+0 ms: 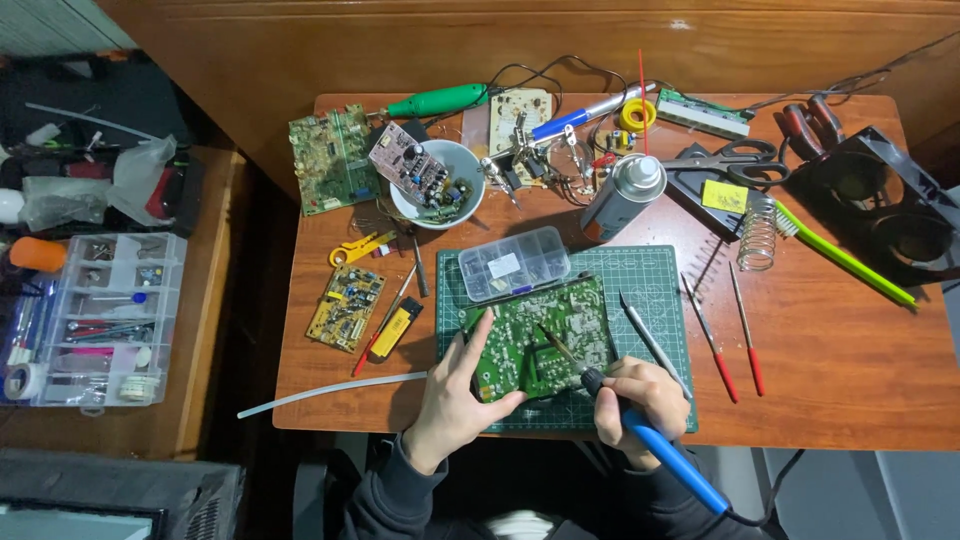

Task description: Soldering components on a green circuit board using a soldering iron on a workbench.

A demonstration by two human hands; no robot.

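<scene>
Two hands, one board, one soldering iron.

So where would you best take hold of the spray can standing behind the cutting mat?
Probably around the middle of the spray can's grey cylindrical body, coming from the front right: it leans away to the upper right with its cap end far from the person, the clip stand crowds its left, and the scissors lie off to the right.

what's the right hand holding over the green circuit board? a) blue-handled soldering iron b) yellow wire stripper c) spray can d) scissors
a: the right hand grips a blue-handled soldering iron with its tip on the green circuit board, which the left hand steadies.
</scene>
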